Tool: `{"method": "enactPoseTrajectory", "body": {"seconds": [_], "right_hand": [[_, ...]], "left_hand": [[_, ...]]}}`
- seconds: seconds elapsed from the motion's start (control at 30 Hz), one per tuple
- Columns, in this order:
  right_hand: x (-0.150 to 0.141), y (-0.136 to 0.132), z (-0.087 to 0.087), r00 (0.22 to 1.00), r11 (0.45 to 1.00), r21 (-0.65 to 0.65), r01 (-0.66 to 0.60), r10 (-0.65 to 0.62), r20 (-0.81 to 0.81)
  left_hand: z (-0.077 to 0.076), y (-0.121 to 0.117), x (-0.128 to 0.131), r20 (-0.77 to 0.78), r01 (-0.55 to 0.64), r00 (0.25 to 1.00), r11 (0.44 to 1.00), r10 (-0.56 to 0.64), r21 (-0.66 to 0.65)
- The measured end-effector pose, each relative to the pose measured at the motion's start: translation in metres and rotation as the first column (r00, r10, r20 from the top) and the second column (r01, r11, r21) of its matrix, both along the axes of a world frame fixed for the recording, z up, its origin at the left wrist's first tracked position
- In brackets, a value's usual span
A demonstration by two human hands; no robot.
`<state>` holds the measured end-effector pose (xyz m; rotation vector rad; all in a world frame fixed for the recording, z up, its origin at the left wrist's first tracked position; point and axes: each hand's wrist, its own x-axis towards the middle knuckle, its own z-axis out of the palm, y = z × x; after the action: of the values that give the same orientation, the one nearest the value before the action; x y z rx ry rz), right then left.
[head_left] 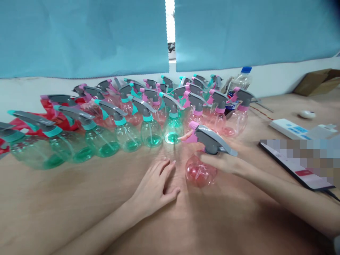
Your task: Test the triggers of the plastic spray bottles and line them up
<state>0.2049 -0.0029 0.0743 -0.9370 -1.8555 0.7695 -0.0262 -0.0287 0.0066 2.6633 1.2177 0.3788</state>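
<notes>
My right hand [221, 162] is wrapped round the neck of a pink see-through spray bottle [201, 174] with a grey and pink spray head. One fingertip shows beside its pink trigger; the other fingers are partly hidden behind the bottle. The bottle is upright, close to the table surface. To its left, my left hand [155, 186] rests palm down on the table with its fingers spread, holding nothing. Just beyond that hand stands a green spray bottle [174, 129] with a turquoise collar, part of a front row of several green ones [130, 140].
More pink spray bottles [219, 122] stand behind and to the right, before a clear bottle with a blue cap [240, 79]. Red plastic [34, 122] lies at left. At right are a power strip [289, 128], a tablet [287, 164], a white mouse [306, 114] and a cardboard box [316, 82].
</notes>
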Motion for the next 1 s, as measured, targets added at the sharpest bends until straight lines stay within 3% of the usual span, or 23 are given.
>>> {"method": "enactPoseTrajectory", "body": {"seconds": [0.2,0.4,0.6,1.0], "right_hand": [[0.0032,0.0022,-0.008,0.992,0.994,-0.078,-0.081,0.073,-0.103],[0.0008,0.0024,-0.0099,0.976,0.991,-0.064,-0.117,0.103,-0.194],[0.0027,0.0014,-0.0095,0.985,0.994,-0.003,-0.112,0.111,-0.134],[0.0034,0.0008,-0.0062,0.992,0.996,-0.043,-0.082,0.077,-0.101]], "left_hand": [[-0.0035,0.0013,0.0017,-0.034,0.004,0.999,0.999,-0.003,0.046],[-0.0022,0.0019,0.0029,-0.064,0.019,0.998,0.997,-0.014,0.074],[-0.004,0.0032,0.0024,-0.071,0.028,0.997,0.997,-0.022,0.075],[-0.0035,0.0029,0.0031,-0.076,0.028,0.997,0.995,-0.021,0.091]]}}
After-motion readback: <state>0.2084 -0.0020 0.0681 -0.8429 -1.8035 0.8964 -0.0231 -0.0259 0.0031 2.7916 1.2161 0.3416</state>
